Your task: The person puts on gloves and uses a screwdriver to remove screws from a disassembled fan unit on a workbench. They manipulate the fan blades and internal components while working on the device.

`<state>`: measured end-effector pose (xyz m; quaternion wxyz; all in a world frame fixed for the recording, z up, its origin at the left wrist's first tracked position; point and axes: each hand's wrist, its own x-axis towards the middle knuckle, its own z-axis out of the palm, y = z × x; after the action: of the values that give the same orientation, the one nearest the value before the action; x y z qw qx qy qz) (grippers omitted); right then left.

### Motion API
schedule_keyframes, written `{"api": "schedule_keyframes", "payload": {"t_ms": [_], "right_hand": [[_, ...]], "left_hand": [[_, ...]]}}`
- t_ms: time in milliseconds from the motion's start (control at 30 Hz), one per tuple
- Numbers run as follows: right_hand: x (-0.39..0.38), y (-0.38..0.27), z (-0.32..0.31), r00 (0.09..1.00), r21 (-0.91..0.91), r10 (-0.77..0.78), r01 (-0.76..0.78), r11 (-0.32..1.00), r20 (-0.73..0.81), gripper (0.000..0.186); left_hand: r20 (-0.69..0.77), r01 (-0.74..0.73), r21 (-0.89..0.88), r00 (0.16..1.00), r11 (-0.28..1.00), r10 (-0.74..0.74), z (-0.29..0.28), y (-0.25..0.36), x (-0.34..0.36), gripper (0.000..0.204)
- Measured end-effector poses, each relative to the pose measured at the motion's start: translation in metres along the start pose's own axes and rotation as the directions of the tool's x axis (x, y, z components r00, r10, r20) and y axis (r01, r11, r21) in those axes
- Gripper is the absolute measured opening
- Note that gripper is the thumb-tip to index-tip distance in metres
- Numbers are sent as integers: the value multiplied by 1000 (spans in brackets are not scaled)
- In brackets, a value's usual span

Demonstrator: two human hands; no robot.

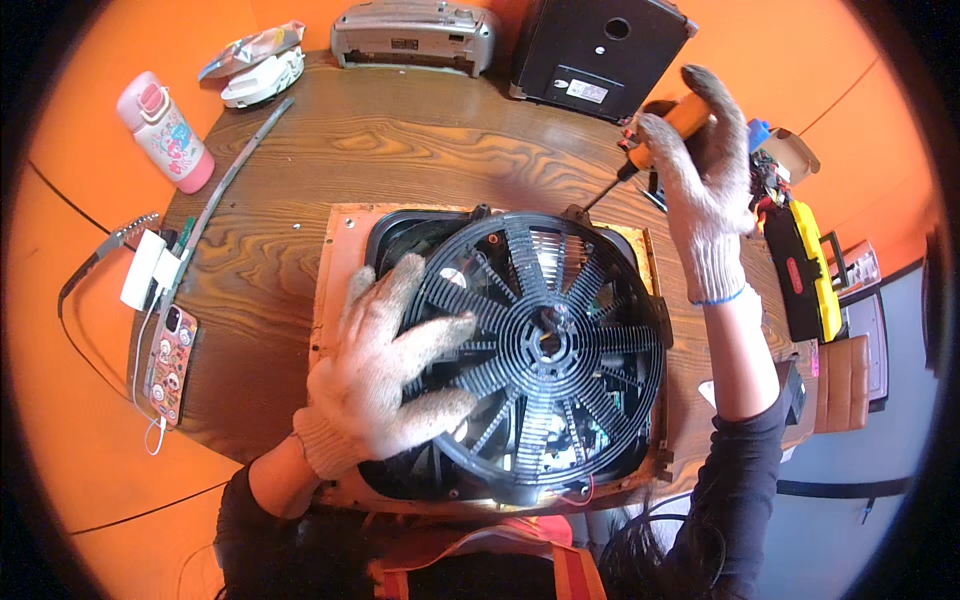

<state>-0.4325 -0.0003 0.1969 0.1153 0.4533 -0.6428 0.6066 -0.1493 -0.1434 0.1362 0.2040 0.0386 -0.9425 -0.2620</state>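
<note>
In front of me a round black fan grille (550,345) with ring-shaped ribs lies over a black housing on a square orange-edged base (345,225). My left hand (390,365), in a whitish knit glove, rests on the grille's left side with its fingers spread. Above the far right of the base, my gloved right hand (700,160) is closed round the orange handle of a screwdriver (685,115). The dark shaft slants down to the left, and its tip is at a tab on the grille's far rim. Whether a screw sits under the tip cannot be made out.
A pink and white bottle (165,135) and a patterned phone (172,365) with a white cable stand or lie at the left. Along the back are a grey device (415,40) and a black box (600,55). A black and yellow case (800,270) lies at the right.
</note>
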Motion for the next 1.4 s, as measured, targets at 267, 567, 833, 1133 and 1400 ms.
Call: {"api": "schedule_keyframes", "payload": {"t_ms": [267, 567, 833, 1133, 1400], "right_hand": [[4, -9, -6, 989, -119, 55, -39, 992, 135, 57], [4, 0, -5, 977, 26, 57, -64, 998, 205, 65], [6, 11, 10, 995, -271, -90, 99, 958, 48, 66], [7, 18, 1, 998, -153, 40, -34, 988, 40, 70], [-1, 12, -4, 999, -70, -18, 21, 997, 43, 67]], "left_hand": [[-10, -29, -59, 1000, 998, 28, 4, -3, -7, 54], [-84, -23, -163, 996, 986, 10, 15, -11, -9, 54], [-52, 6, -117, 999, 993, -12, 16, -11, -8, 55], [-28, -3, -88, 1000, 996, 0, 14, -10, -8, 56], [-29, -6, -76, 1000, 997, 3, 14, -11, -8, 57]]}}
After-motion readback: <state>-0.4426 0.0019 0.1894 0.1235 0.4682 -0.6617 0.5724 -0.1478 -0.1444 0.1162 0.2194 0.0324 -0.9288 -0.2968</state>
